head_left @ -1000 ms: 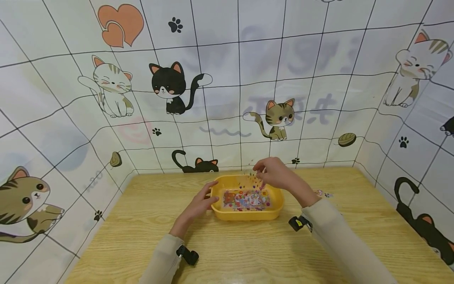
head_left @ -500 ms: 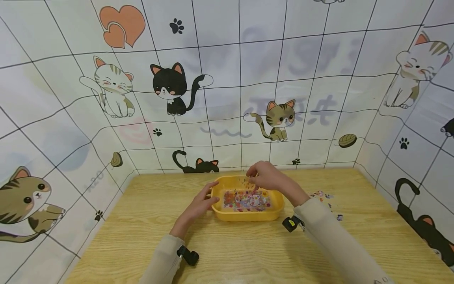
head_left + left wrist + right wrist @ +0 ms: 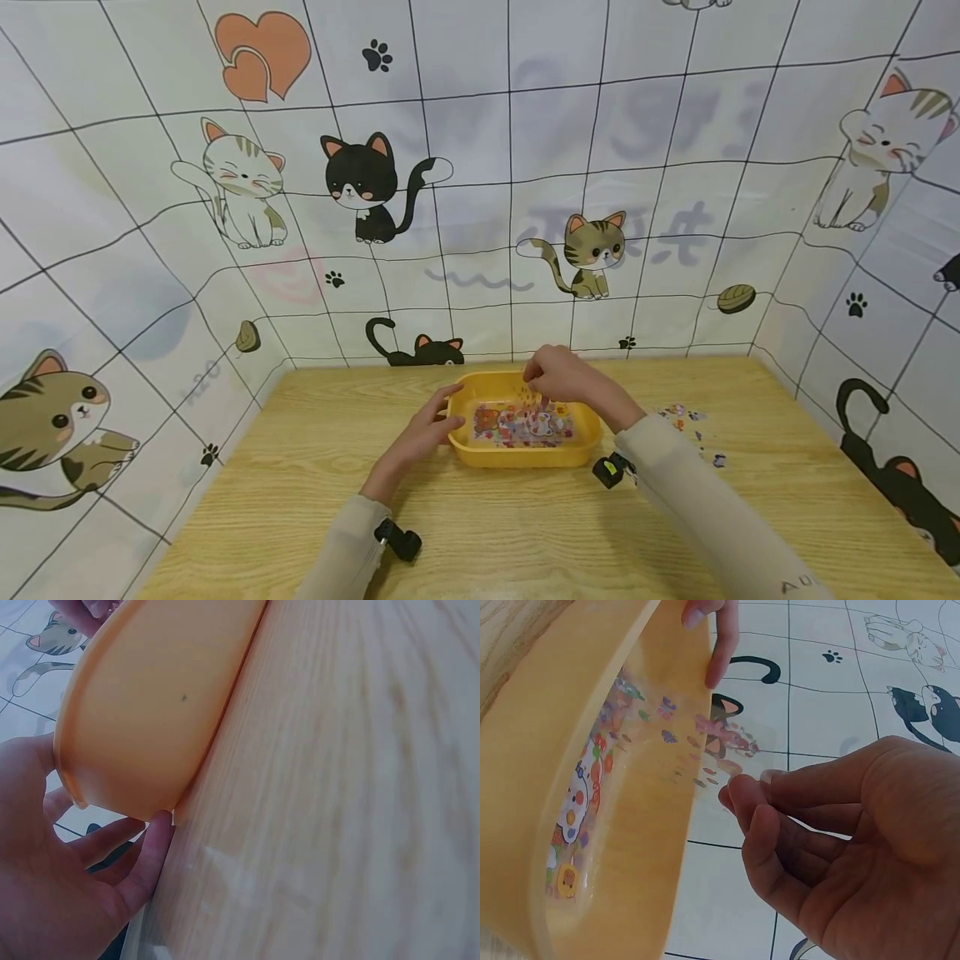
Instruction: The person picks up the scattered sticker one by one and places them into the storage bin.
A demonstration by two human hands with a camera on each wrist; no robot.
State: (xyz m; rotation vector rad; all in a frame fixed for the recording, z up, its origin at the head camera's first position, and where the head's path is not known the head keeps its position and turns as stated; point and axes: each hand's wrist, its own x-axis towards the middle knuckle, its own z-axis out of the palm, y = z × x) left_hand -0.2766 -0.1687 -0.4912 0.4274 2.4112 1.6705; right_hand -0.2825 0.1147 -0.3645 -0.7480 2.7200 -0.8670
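Note:
A yellow plastic basin (image 3: 525, 458) stands on the wooden table, with colourful cartoon stickers (image 3: 574, 806) lying on its floor. My left hand (image 3: 422, 435) holds the basin's left end, its thumb and fingers about the rim and the end wall in the left wrist view. Over the basin's back right part, my right hand (image 3: 564, 375) pinches a clear sticker sheet (image 3: 742, 739) between thumb and forefinger. Small coloured prints show on that see-through sheet, which hangs above the basin floor. Its lower edge is hard to make out.
Several loose stickers (image 3: 678, 410) lie scattered on the table (image 3: 300, 500) right of the basin. A white wall covering (image 3: 472, 208) with cats and grid lines rises behind the table and along both sides.
My right hand has moved slightly left and down over the basin with the clear sheet. More of the scattered stickers at the right now show. My left hand has stayed at the basin.

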